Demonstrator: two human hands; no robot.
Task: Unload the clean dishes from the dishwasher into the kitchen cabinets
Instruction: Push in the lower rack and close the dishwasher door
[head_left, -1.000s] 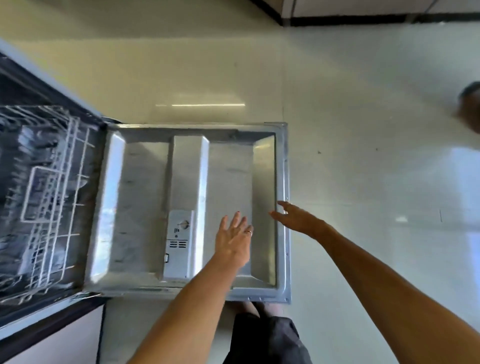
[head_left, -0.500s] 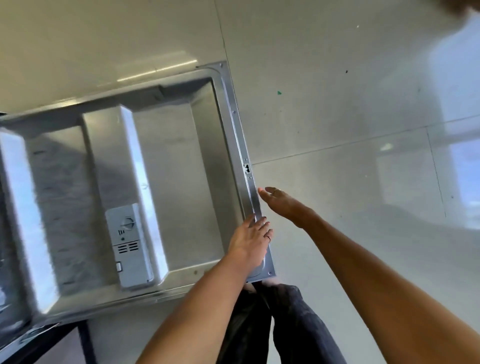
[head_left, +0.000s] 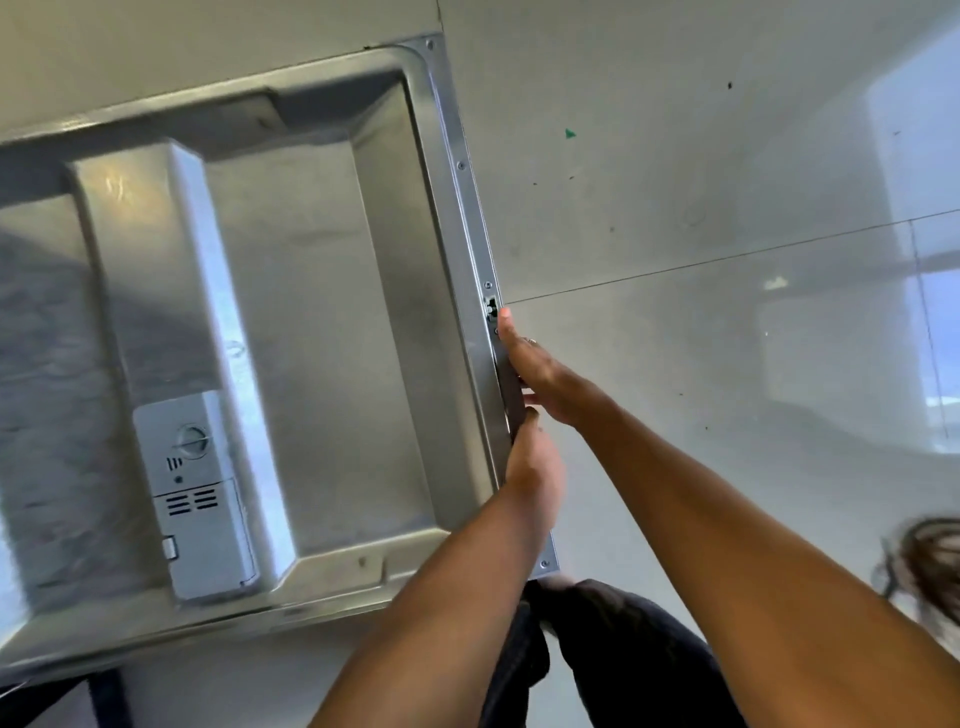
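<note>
The dishwasher door (head_left: 332, 322) lies open below me, its steel inner face up, with a grey detergent dispenser (head_left: 197, 493) near the bottom left. Both hands are at the door's outer edge on the right. My left hand (head_left: 535, 467) grips that edge, thumb on the rim and fingers hidden beneath it. My right hand (head_left: 545, 371) lies just beyond it with straight fingers pressed along the edge, one fingertip by the latch (head_left: 491, 306). No racks or dishes are in view.
Pale glossy floor tiles (head_left: 701, 182) spread to the right and beyond the door. My dark trousers (head_left: 597, 649) are directly under the arms. A dark cabinet base (head_left: 104, 699) shows at the bottom left.
The view has swung right, and the racks have left the frame. My left hand went from the door's inner corner to gripping its outer edge. My right hand closed in onto that edge.
</note>
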